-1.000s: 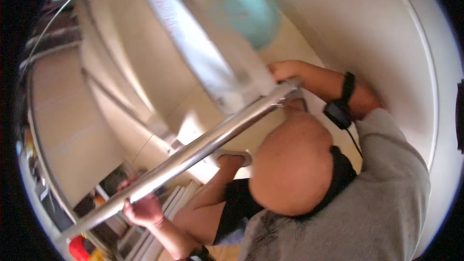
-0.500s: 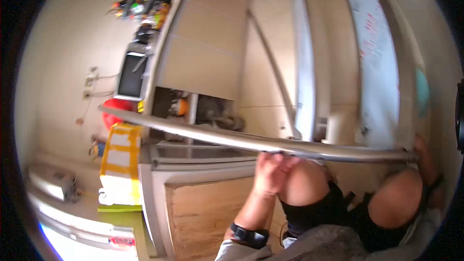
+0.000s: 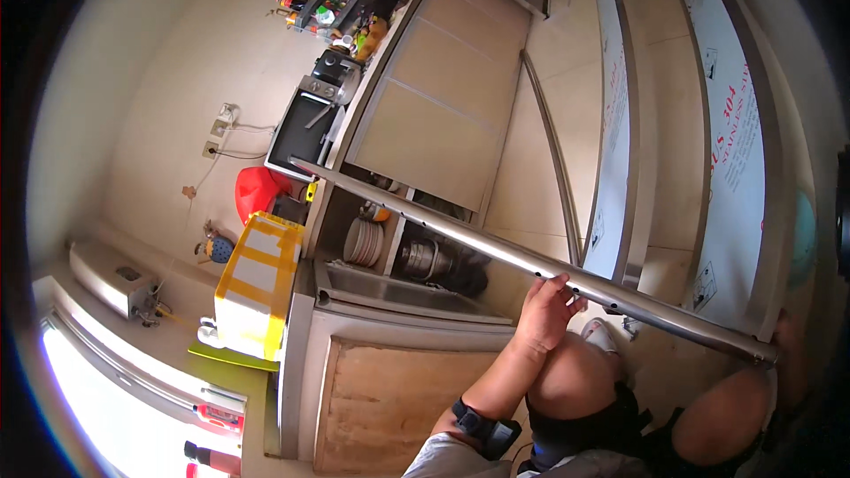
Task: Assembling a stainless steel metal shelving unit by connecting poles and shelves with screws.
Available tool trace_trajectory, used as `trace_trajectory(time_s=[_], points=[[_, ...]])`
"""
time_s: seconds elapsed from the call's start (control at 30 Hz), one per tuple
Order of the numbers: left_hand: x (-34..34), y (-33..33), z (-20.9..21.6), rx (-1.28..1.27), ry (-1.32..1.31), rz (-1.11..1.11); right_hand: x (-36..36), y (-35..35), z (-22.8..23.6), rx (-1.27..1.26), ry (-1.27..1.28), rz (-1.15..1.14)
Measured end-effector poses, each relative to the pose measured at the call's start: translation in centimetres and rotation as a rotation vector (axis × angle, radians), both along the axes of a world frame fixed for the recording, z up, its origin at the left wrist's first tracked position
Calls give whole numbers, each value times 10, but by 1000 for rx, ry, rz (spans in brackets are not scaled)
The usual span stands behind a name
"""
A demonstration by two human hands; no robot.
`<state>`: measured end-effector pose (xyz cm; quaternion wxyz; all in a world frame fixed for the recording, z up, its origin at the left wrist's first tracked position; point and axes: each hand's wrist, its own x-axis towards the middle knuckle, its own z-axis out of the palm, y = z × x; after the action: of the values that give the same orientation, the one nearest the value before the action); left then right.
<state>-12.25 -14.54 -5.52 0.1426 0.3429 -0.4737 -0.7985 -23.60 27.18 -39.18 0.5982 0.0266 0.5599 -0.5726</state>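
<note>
A long round stainless steel tube point(image 3: 474, 241) slants across the view, with several small holes along its side. Near its middle, my left hand point(image 3: 544, 312) is closed on it, fingers curled up against the lower side. At the tube's right end my right hand point(image 3: 790, 343) grips it, in dark shadow with most of its fingers hidden. The tube passes above my knees, its far end reaching over the counter's edge.
Two film-covered steel panels point(image 3: 735, 159) stand at right, with another metal bar point(image 3: 551, 146) on the floor. Open cabinet shelves hold plates point(image 3: 363, 242) and pots point(image 3: 425, 258). A taped white box point(image 3: 257, 283) sits on the counter at left, near a red bag point(image 3: 257, 193).
The tube has tilted, its right end lower and its far end shifted right and up. Both hands have moved with it, lower in the view. The picture is sharper now.
</note>
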Motion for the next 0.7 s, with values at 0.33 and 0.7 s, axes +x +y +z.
trace_trajectory(time_s=[0.33,0.7], points=[[-8,-13,-4,19,2,-23,6,4,15,22,58,-63],[10,14,-8,109,133,17,2,56,57,79,162,-162]])
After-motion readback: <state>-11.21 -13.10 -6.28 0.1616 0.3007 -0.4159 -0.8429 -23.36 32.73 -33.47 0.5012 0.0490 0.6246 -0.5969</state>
